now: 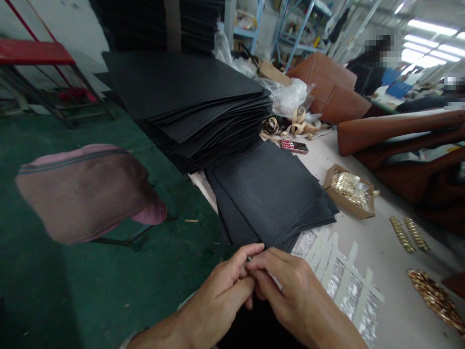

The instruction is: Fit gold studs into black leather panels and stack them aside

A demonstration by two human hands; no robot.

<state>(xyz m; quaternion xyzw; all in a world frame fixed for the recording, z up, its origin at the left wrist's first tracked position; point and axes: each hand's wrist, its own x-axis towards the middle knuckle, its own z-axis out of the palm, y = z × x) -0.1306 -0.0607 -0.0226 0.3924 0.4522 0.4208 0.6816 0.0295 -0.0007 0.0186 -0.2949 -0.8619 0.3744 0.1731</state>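
Note:
My left hand (225, 287) and my right hand (290, 282) meet at the lower middle, in front of the table edge. Both have their fingers closed, with the fingertips pinched together. A small pale bit shows between them, too little of it visible to name. Just beyond my fingers lies a fanned pile of black leather-like sheets (271, 189). To the right of my hands, pale strips (334, 254) lie across clear plastic packets (349, 291) on the table (390, 276).
A tall stack of larger black sheets (196, 92) stands behind. On the table are a phone (295, 146), a cardboard box (349, 209) of gold-coloured metal pieces, and loose gold pieces (436, 298). A cloth-covered stool (85, 194) stands left. Brown leather-like pieces (385, 135) lie at the right.

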